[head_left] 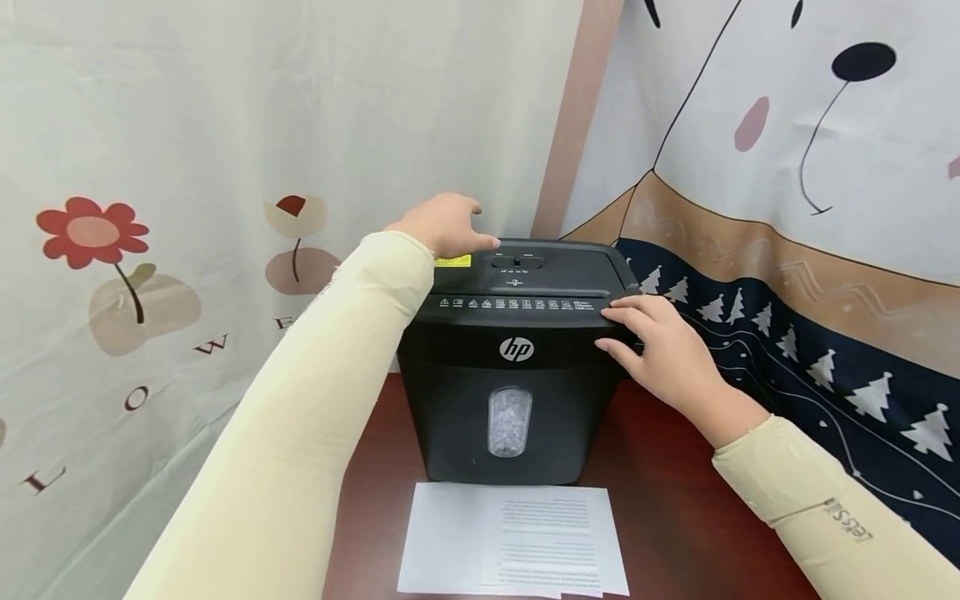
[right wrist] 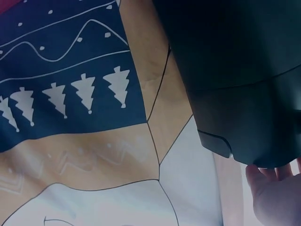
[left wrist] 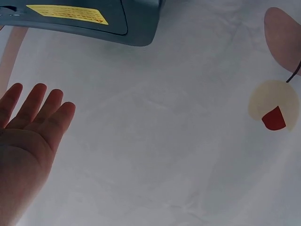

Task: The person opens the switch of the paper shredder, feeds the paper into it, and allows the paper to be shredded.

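Note:
A black HP paper shredder (head_left: 465,417) stands upright, with a small clear window (head_left: 510,422) in front showing shredded paper inside. Above the rear left of its top is my left hand (head_left: 446,225), fingers spread and holding nothing. Its thumb overlaps the rear edge, close to the slider switch (head_left: 517,262). In the left wrist view that hand (left wrist: 30,136) has its fingers extended, apart from the shredder's corner (left wrist: 136,23). My right hand (head_left: 671,354) touches the top right front corner with nearly straight fingertips. The right wrist view has its fingertips (right wrist: 253,172) right at the shredder's edge.
Printed white sheets (head_left: 450,542) lie on the dark red table (head_left: 667,500) before the shredder. A pale flower-patterned curtain (head_left: 187,125) hangs behind and to the left. A curtain with white trees (head_left: 873,398) on dark blue hangs close on the right.

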Demonstrator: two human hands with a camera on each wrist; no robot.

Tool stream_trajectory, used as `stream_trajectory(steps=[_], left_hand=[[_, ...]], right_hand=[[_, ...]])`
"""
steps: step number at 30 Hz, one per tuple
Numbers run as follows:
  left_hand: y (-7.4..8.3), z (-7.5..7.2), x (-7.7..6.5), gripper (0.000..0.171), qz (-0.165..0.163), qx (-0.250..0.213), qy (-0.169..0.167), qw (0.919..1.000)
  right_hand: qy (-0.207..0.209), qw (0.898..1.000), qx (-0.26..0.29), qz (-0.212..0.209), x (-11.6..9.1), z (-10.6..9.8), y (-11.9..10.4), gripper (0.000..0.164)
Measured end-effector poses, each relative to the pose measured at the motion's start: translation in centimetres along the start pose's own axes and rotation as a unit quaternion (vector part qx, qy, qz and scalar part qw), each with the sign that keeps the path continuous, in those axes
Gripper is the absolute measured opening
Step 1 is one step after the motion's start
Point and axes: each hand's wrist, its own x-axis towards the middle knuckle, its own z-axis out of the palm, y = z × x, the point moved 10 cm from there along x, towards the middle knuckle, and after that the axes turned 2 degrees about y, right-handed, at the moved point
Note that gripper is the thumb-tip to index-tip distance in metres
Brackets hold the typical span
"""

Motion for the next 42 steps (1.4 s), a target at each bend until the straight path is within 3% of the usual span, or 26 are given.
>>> stream_trajectory(steps=[13,31,42], left_hand=[[-0.7,0.5,1.0,0.070,-0.025,-0.034,-0.011,0.9990],[-1.3,1.9,2.5,0.064,-0.030,-0.026,-0.041,0.9984],[-0.4,2.4,1.9,0.060,-0.036,-0.013,-0.049,0.9980]], right_hand=[[0.053,0.998,0.010,-0.035,-0.1,-1.1,-1.0,0.040],[0.033,0.999,0.006,-0.025,0.1,-0.3,-1.6,0.038],[0.015,1.000,0.002,-0.019,0.5,0.4,-1.8,0.038]])
